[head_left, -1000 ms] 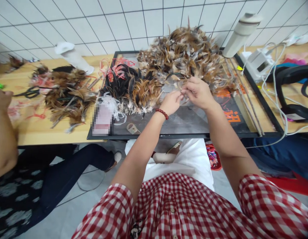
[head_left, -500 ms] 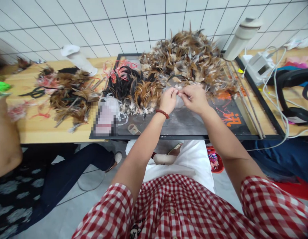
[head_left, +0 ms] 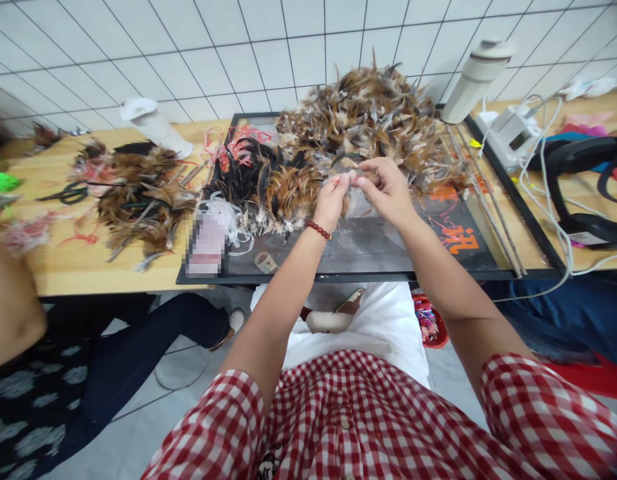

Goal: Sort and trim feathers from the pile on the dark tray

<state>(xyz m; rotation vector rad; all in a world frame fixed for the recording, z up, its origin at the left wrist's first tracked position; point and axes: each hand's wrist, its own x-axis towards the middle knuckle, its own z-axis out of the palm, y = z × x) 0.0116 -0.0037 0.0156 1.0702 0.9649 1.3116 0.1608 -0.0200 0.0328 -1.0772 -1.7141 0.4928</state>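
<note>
At nine o'clock, scissors (head_left: 66,193) lay beside a small feather heap (head_left: 138,197) on the wooden table (head_left: 78,270). Toward the centre, dark and tan feathers (head_left: 268,183) lay on the black board (head_left: 368,250). The left hand (head_left: 332,200), pinched nearly closed, met the right hand (head_left: 386,188), likewise pinched, on a small pale feather tuft (head_left: 352,175) just below the large brown feather pile (head_left: 373,113) at twelve o'clock. At two o'clock stood a white bottle (head_left: 476,77).
</note>
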